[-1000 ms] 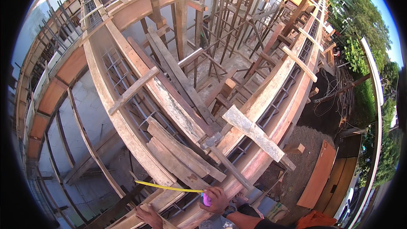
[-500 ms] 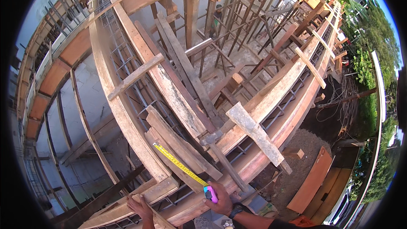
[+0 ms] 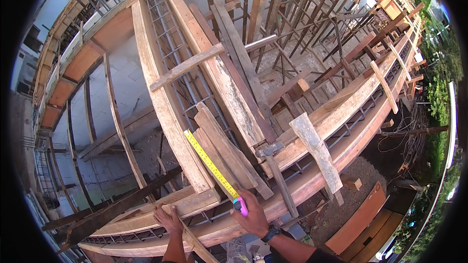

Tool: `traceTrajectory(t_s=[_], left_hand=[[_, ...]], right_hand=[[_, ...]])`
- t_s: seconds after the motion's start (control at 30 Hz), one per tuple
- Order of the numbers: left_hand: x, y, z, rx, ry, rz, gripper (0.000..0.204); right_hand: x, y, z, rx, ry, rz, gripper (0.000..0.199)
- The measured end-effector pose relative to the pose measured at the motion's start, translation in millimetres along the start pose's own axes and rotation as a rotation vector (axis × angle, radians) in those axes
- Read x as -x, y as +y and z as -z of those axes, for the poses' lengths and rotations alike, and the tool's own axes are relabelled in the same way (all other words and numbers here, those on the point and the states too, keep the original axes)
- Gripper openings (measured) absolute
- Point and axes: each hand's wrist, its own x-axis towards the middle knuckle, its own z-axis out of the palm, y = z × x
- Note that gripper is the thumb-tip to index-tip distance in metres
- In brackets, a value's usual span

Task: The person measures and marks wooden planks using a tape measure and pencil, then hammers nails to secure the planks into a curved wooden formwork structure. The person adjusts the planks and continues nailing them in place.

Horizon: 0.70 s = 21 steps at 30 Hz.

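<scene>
My right hand [image 3: 252, 216], with a dark watch at its wrist, is closed around a pink and black tape measure [image 3: 240, 205]. From it the yellow blade [image 3: 209, 164] runs out up and to the left, over loose wooden planks [image 3: 226, 153], its tip near the inner edge of a long formwork board [image 3: 168, 126]. My left hand [image 3: 168, 220] rests on the end of a timber [image 3: 195, 203], fingers spread over the wood, beside a narrow wooden strip [image 3: 197, 243].
Steel reinforcement [image 3: 187, 87] lies between the formwork boards. What looks like a hammer head [image 3: 269, 150] sits at the corner. A short board [image 3: 317, 151] bridges the right-hand formwork. Timber props [image 3: 261, 7] stand in the deep space beyond. Gravel [image 3: 363, 180] lies below right.
The view has shifted, so the scene sits farther right. The tape's tip is now closer to the formwork board's end. My left hand has spread on the timber; my right still holds the tape measure.
</scene>
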Motion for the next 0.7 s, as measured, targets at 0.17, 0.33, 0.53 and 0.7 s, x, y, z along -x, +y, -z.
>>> traceTrajectory(t_s=[0.17, 0.33, 0.53, 0.7], left_hand=[[0.5, -2.3, -3.9, -0.003, 0.009, 0.004, 0.07], [1.3, -7.2, -4.2, 0.002, -0.013, 0.0, 0.07], [-2.1, -9.7, -8.7, 0.012, 0.007, 0.012, 0.069], [-0.4, -17.4, -12.0, 0.062, 0.035, -0.016, 0.07]], right_hand=[[1.4, 0.9, 7.6, -0.079, 0.016, 0.047, 0.068], [5.4, 11.8, 23.8, -0.173, 0.129, 0.035, 0.068], [17.1, 65.4, 31.6, 0.152, 0.118, 0.357, 0.071], [25.6, 96.2, 23.9, 0.287, 0.101, 0.407, 0.079]])
